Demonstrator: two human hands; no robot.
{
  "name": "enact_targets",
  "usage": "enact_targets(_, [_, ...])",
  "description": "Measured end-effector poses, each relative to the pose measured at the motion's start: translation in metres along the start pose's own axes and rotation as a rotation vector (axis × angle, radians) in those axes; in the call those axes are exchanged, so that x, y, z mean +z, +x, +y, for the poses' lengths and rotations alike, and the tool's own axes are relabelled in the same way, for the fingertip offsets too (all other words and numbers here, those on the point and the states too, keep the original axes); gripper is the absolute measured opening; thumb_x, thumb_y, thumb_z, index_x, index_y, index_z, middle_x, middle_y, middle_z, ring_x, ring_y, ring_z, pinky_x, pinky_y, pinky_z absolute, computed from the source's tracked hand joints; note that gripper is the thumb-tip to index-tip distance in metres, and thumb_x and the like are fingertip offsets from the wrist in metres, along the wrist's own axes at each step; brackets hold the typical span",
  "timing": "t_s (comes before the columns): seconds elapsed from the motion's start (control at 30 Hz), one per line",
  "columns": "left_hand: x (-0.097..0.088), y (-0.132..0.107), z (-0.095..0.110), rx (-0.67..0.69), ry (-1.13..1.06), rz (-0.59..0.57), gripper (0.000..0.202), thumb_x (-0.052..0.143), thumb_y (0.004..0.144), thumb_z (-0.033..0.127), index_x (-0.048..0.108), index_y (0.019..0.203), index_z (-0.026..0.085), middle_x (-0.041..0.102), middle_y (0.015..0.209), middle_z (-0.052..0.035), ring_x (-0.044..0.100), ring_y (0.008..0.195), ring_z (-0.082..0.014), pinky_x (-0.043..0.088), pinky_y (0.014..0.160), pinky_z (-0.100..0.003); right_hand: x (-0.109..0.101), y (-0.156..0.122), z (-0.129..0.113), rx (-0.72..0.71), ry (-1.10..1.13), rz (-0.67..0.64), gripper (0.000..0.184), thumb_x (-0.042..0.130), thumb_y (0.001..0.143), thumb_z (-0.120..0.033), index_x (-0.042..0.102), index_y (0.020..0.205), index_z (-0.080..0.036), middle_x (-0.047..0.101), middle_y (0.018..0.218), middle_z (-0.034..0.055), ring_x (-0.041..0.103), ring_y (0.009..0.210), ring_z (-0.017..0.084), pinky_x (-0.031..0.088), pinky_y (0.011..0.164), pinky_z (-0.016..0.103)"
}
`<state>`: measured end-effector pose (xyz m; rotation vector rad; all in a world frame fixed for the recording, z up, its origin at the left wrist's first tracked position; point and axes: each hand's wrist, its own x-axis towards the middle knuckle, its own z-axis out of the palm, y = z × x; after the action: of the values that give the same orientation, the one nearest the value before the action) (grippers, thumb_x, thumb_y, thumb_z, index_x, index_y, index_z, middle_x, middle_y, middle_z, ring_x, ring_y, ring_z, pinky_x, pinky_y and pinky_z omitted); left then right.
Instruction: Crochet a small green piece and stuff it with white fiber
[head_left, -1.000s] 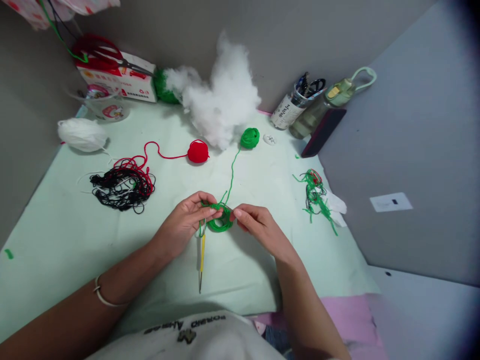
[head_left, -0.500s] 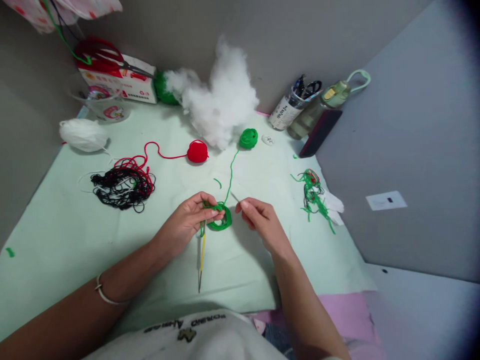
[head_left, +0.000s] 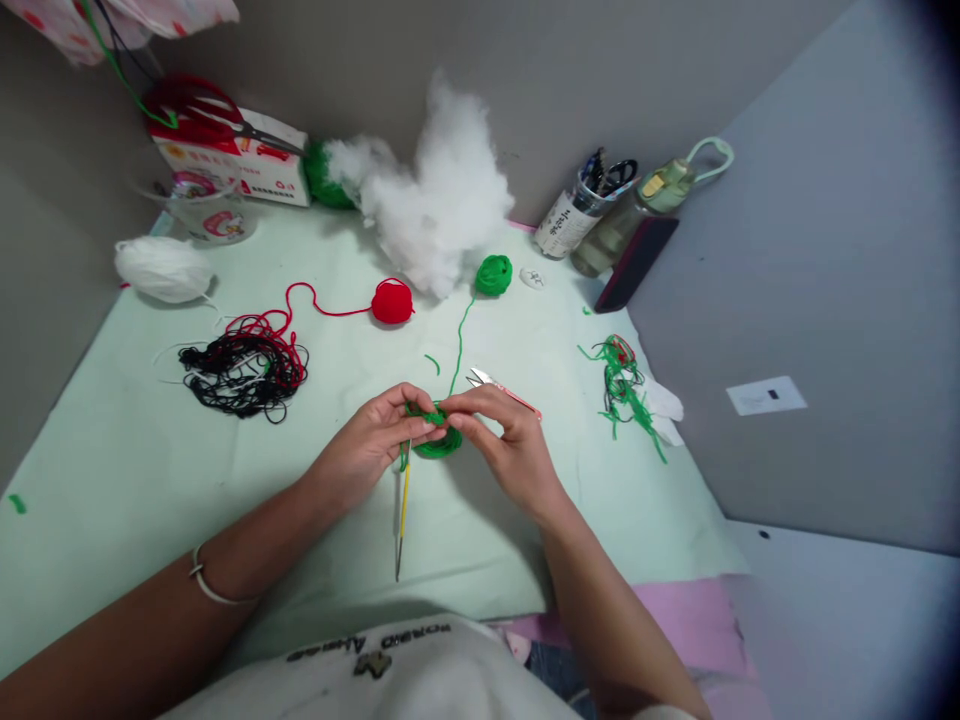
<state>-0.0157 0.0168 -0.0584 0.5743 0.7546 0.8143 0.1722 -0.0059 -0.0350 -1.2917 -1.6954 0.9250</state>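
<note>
My left hand [head_left: 360, 440] pinches a small piece of green yarn work [head_left: 430, 414] between thumb and fingers. My right hand [head_left: 510, 440] has closed its thumb and forefinger on the right side of that piece; the exact spot is hidden by the fingertips. Just below lies a coil of green yarn [head_left: 441, 447], partly covered by my hands. A slim crochet hook with a yellow grip [head_left: 404, 505] points toward me from under my left fingers. Red-handled thread snips [head_left: 510, 392] lie beyond my right hand, blades apart. One green strand runs up to a green yarn ball [head_left: 493, 275].
Red yarn ball [head_left: 392, 302], tangled black and red yarn [head_left: 247, 370] and white yarn [head_left: 165, 270] lie left. White stuffing [head_left: 442, 200], a box [head_left: 277, 175] with scissors and a plastic cup [head_left: 221, 215] stand behind. Right: pen cup [head_left: 570, 220], bottle [head_left: 615, 235], phone-like slab [head_left: 637, 265], yarn scraps [head_left: 626, 390].
My right hand has moved left onto the green yarn piece. The snips, mostly hidden by that hand before, now show on the table. My left hand keeps its pinch.
</note>
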Motion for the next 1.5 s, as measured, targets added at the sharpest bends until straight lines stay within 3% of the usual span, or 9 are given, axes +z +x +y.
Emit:
enact_targets(0.27, [0.001,0.000,0.000,-0.044,-0.016,0.002,0.019,0.086,0.072,0.016,0.069,0.081,0.016,0.075,0.079,0.0003,0.072,0.075,-0.0116,0.055,0.077,-0.022,0.010,0.007,-0.005,0.040,-0.120,-0.051,0.016,0.060,0.099,-0.021,0.067,0.085,-0.021,0.064,0.081,0.0003,0.059,0.077,0.015,0.045,0.072,0.030])
enact_targets(0.4, [0.003,-0.002,0.002,-0.047,-0.033,0.005,0.017,0.085,0.073,0.014,0.069,0.080,0.016,0.075,0.075,0.0005,0.073,0.075,-0.0121,0.055,0.077,-0.021,0.007,0.003,-0.006,0.019,-0.109,0.136,0.014,0.057,0.100,-0.018,0.063,0.088,-0.021,0.065,0.083,0.0005,0.060,0.078,0.015,0.047,0.073,0.029])
enact_targets(0.47, [0.002,-0.002,0.003,-0.039,-0.048,0.009,0.016,0.084,0.074,0.014,0.069,0.081,0.017,0.074,0.076,0.0012,0.073,0.076,-0.0119,0.056,0.079,-0.022,0.004,-0.003,-0.007,-0.112,-0.157,0.158,0.012,0.056,0.101,-0.015,0.065,0.094,-0.021,0.067,0.086,0.0013,0.061,0.081,0.015,0.049,0.075,0.029])
enact_targets(0.63, [0.001,-0.003,0.000,-0.043,-0.069,0.014,0.020,0.080,0.077,0.012,0.075,0.095,0.017,0.077,0.085,-0.0013,0.073,0.082,-0.0122,0.056,0.082,-0.021,0.015,-0.023,-0.008,-0.581,-0.616,-0.194,0.026,0.050,0.099,-0.008,0.070,0.108,-0.022,0.065,0.083,0.0019,0.054,0.072,0.016,0.042,0.064,0.029])
enact_targets(0.83, [0.002,-0.006,-0.003,-0.049,-0.085,0.031,0.013,0.080,0.077,0.011,0.075,0.088,0.016,0.075,0.084,-0.0017,0.073,0.085,-0.0125,0.056,0.088,-0.021,0.041,-0.031,-0.002,-0.805,-0.829,-0.183,0.020,0.055,0.096,-0.005,0.068,0.087,-0.016,0.057,0.071,0.0011,0.050,0.069,0.017,0.041,0.065,0.032])
enact_targets(1.0, [0.006,-0.011,0.010,-0.026,-0.064,0.021,0.012,0.079,0.083,0.015,0.074,0.094,0.016,0.075,0.088,-0.0033,0.073,0.085,-0.0129,0.057,0.082,-0.020,0.031,-0.029,-0.012,-0.671,-0.667,-0.082,0.017,0.056,0.100,-0.014,0.071,0.104,-0.020,0.068,0.078,0.0040,0.059,0.073,0.019,0.048,0.064,0.032])
enact_targets(1.17, [0.016,-0.018,0.030,0.024,-0.017,-0.031,0.013,0.080,0.087,0.025,0.074,0.095,0.016,0.073,0.085,-0.0031,0.071,0.083,-0.0129,0.056,0.073,-0.017,0.013,-0.023,-0.039,-0.357,-0.102,0.038,0.019,0.059,0.101,-0.024,0.073,0.114,-0.026,0.077,0.098,0.0074,0.070,0.085,0.019,0.057,0.073,0.033])
enact_targets(1.33, [0.033,-0.022,0.051,0.124,0.031,-0.064,0.019,0.082,0.087,0.031,0.077,0.101,0.019,0.074,0.092,-0.0020,0.072,0.087,-0.0129,0.058,0.085,-0.022,-0.001,-0.006,-0.057,-0.098,0.454,0.285,0.020,0.058,0.102,-0.038,0.075,0.100,-0.026,0.069,0.067,-0.0021,0.060,0.058,0.013,0.050,0.056,0.026])
enact_targets(1.5, [0.055,-0.019,0.063,0.214,-0.064,-0.099,0.029,0.065,0.099,0.041,0.076,0.113,0.018,0.076,0.109,-0.0081,0.070,0.110,-0.0194,0.052,0.107,-0.033,-0.005,0.010,-0.066,-0.082,0.286,0.448,0.010,0.065,0.098,-0.032,0.072,0.096,-0.025,0.072,0.079,-0.0006,0.062,0.064,0.012,0.051,0.063,0.026])
